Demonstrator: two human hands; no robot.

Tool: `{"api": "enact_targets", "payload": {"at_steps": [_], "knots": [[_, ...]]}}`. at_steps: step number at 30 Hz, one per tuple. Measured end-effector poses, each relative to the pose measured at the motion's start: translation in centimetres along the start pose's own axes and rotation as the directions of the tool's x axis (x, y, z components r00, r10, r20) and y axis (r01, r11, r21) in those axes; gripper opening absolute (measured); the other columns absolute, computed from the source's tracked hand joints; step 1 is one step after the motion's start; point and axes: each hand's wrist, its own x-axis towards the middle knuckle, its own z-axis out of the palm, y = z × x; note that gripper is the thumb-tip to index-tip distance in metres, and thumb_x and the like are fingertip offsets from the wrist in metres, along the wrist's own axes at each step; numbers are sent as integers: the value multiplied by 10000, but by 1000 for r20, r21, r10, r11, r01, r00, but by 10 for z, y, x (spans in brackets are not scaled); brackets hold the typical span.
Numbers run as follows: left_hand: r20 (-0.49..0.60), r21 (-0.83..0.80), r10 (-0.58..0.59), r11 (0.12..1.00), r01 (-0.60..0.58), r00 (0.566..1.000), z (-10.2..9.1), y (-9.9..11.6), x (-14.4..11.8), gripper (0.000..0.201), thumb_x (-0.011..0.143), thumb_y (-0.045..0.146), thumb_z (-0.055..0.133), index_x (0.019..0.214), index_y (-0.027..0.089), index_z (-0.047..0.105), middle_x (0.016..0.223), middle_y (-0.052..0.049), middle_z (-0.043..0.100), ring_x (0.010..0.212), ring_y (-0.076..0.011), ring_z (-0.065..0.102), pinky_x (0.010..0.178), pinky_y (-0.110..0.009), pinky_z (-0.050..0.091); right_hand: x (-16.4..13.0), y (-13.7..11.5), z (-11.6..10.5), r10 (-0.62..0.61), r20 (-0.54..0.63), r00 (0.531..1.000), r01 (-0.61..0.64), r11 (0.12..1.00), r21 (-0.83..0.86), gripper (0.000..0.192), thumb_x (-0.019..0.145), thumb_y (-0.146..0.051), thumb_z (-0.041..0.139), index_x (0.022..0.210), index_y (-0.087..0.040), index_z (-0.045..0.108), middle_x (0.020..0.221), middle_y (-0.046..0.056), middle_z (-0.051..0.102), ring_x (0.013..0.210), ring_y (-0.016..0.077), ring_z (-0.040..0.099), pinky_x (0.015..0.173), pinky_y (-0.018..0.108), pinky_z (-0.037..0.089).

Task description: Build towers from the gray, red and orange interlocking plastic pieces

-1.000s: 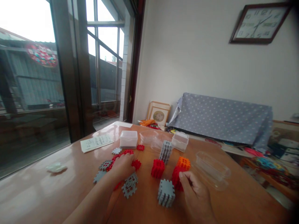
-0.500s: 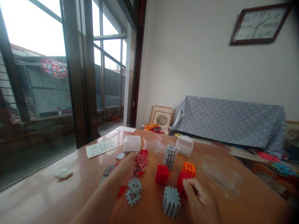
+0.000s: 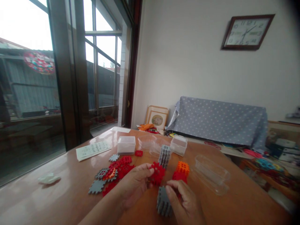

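My left hand (image 3: 138, 181) pinches a red notched plastic building plate (image 3: 157, 173), held upright over the middle of the table. My right hand (image 3: 184, 198) is just right of it, fingers bent, thumb and forefinger slightly apart with nothing visible between them. Below its fingertips stands a stack of grey plates (image 3: 163, 200). Behind the right hand is a red stack (image 3: 180, 175), partly covered, with an orange stack (image 3: 183, 167) beyond. A taller grey stack (image 3: 165, 154) rises behind the held plate. Loose red plates (image 3: 125, 170) and grey plates (image 3: 96, 186) lie left of my left hand.
Two translucent boxes (image 3: 126, 146) (image 3: 178, 146) stand toward the far edge. A clear plastic tray (image 3: 212, 172) lies at right. A written paper (image 3: 93, 150) and a crumpled wrapper (image 3: 49, 178) are at left. One small red piece (image 3: 138, 153) lies before the left box.
My left hand has moved right and toward me from the loose pieces, bringing a red plate. My right hand has shifted left from the red stack toward the grey one. The view has turned slightly right.
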Motion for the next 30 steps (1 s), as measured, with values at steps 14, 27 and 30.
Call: {"api": "enact_targets", "payload": {"at_steps": [14,27,30], "knots": [[146,291,134,941,-172,980,11,-13,-3,330,857,273,755,1164,214,649,1097,-70,701,1062,-217,638,943,-330,456,1,-5,-6,230,89,969,-246,880,406,357,975,-494,556,745,-223,531,726,-33,504,686,151,460,638,255,390],[293,597,108,756,-270,950,8,-6,-14,561,873,195,695,1416,292,592,1106,-62,692,1023,-219,646,921,-339,502,3,-9,-15,258,168,951,-308,776,550,395,978,-525,565,736,-217,512,683,-48,453,634,128,404,594,236,352],[310,658,118,690,-303,943,7,-4,-16,537,852,211,726,1376,284,634,1091,-58,704,1032,-230,659,925,-337,515,4,-9,-15,293,134,947,-314,748,584,392,955,-520,603,730,-214,508,692,-48,437,636,123,379,586,229,344]]}}
